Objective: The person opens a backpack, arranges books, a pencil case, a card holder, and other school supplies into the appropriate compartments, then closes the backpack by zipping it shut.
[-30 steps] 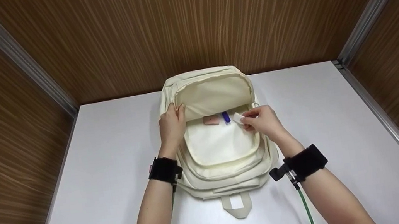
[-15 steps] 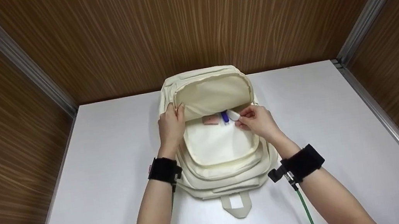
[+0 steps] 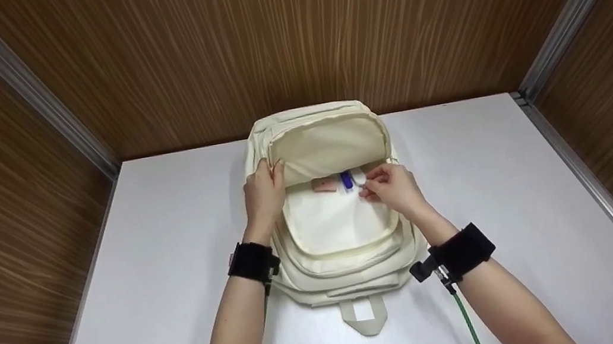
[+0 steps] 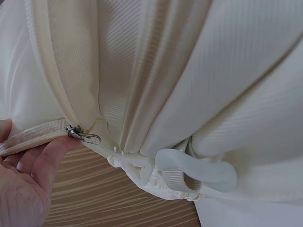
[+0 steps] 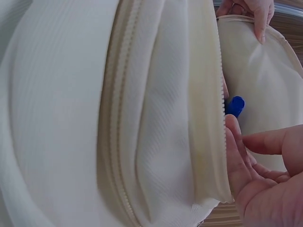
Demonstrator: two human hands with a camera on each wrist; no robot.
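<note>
A cream backpack lies on the white table, its handle loop toward the person and its front pocket unzipped. My left hand pinches the left edge of the lifted pocket flap, beside a metal zipper pull in the left wrist view. At the pocket mouth, my right hand pinches a small white rounded object, partly covered by the fingertips. Just left of it are a blue-capped item and a flat pink piece. The blue end shows beyond the right fingers.
Brown wood-grain panels stand behind and on both sides of the white table. A green cable runs from the right wrist band. The backpack's handle loop lies toward the person.
My right hand has moved slightly left, bringing the white object from the pocket's right side to beside the blue-capped item, now lower behind the fingers. The left hand keeps its place on the flap.
</note>
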